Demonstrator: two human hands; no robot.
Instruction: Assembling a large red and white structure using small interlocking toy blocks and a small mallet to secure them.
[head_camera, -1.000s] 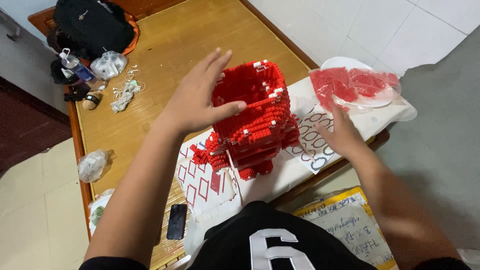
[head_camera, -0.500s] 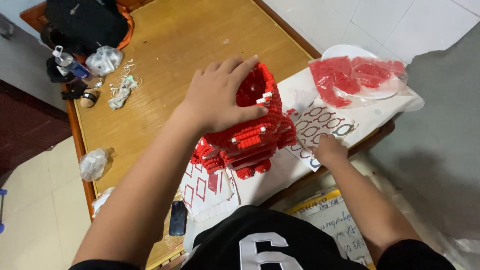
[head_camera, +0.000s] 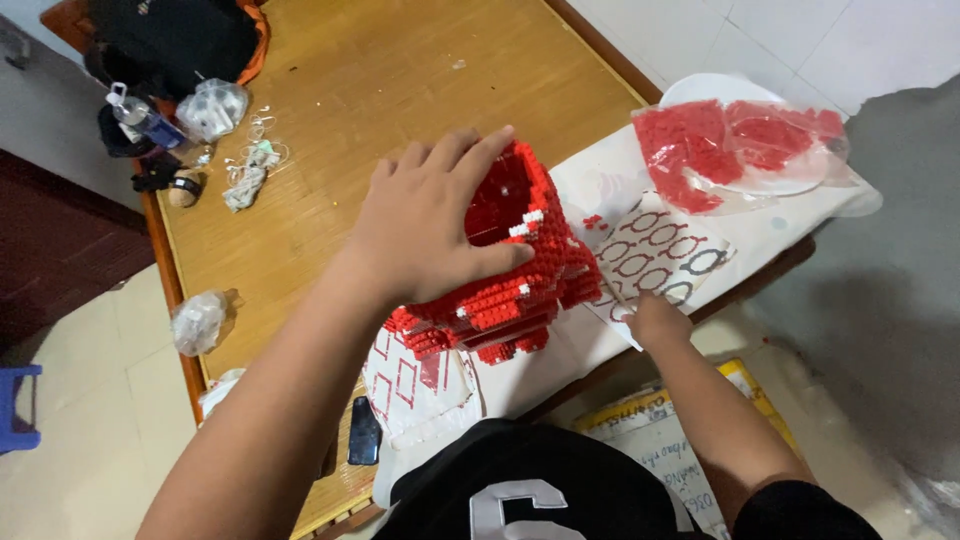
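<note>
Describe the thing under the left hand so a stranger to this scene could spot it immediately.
On the wooden table, look at the white sheet along its near edge. There the left hand rests on a red brick-built model, hollow on top. Unlike the bag of loose red bricks beside it, it is one assembled block with white flecks.

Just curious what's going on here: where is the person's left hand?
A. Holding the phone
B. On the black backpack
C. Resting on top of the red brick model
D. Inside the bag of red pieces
C: the left hand lies spread over the red brick model.
</note>
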